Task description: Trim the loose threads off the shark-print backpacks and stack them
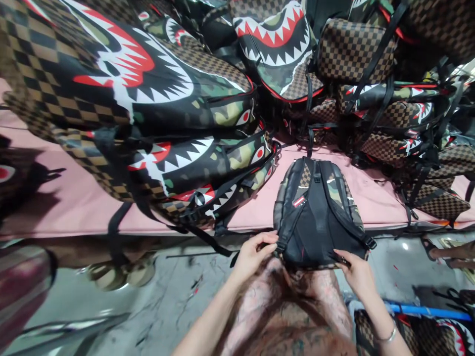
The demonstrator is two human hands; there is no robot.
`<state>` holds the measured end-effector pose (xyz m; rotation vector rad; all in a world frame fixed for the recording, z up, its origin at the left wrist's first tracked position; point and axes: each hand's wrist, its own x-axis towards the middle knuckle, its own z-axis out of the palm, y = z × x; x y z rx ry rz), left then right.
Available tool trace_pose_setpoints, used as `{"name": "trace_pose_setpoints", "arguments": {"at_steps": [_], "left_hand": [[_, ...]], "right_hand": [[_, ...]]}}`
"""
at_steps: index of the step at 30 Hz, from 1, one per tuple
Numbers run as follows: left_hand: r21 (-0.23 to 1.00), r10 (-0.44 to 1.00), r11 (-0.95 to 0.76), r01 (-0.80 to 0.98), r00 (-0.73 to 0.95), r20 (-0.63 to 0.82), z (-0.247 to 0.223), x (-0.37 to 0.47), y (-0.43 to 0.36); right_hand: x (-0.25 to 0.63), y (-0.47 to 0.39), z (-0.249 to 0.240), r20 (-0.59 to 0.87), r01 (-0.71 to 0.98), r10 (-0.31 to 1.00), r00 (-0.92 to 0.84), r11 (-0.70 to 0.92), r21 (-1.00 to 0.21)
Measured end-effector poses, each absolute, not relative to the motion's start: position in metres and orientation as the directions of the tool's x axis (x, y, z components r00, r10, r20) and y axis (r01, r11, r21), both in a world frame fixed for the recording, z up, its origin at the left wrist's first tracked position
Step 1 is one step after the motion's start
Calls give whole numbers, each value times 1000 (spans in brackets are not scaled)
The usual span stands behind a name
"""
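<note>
A small backpack [315,217] lies with its black back panel and shoulder straps facing up, partly on the pink table edge and partly over the person's lap. My left hand [256,254] pinches the lower left side of it, close to a strap buckle. At the lower right, my right hand [352,269] has its thumb and fingers closed on the bottom edge. A red and white tag shows on the left strap.
Large shark-mouth backpacks [208,163] are piled left on the pink table [89,178]. More checkered bags [356,49] are stacked right. A blue bar [426,311] and bags lie low right. Another person's feet [445,252] show at the right.
</note>
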<state>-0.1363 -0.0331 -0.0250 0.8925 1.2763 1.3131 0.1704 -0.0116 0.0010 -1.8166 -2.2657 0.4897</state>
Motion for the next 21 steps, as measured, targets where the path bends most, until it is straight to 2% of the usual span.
{"name": "trace_pose_setpoints", "arguments": {"at_steps": [3,6,9,11,16,21], "left_hand": [[956,971,130,-262,-162,-176,-32,-112,-47],[946,961,152,-285,-182,-209,-38,-103,-54],[948,955,176,-267,-189,-231,-37,-104,-55],[949,948,181,-258,-212,-238,-35,-106,-55],[975,941,147,-169,-281,-190,-24,-113,-47],[996,972,52,70,-231,-34,-10,-121,-32]], "right_hand": [[170,-7,13,-144,849,969,-198,96,-520],[139,-8,10,-167,667,955,-246,42,-744],[92,-10,-5,-153,481,940,-303,12,-877],[63,-11,-14,-191,400,931,-311,-54,-915],[29,-12,-18,-238,244,951,-199,-187,-952],[29,-10,-6,-168,217,962,-215,-120,-969]]}}
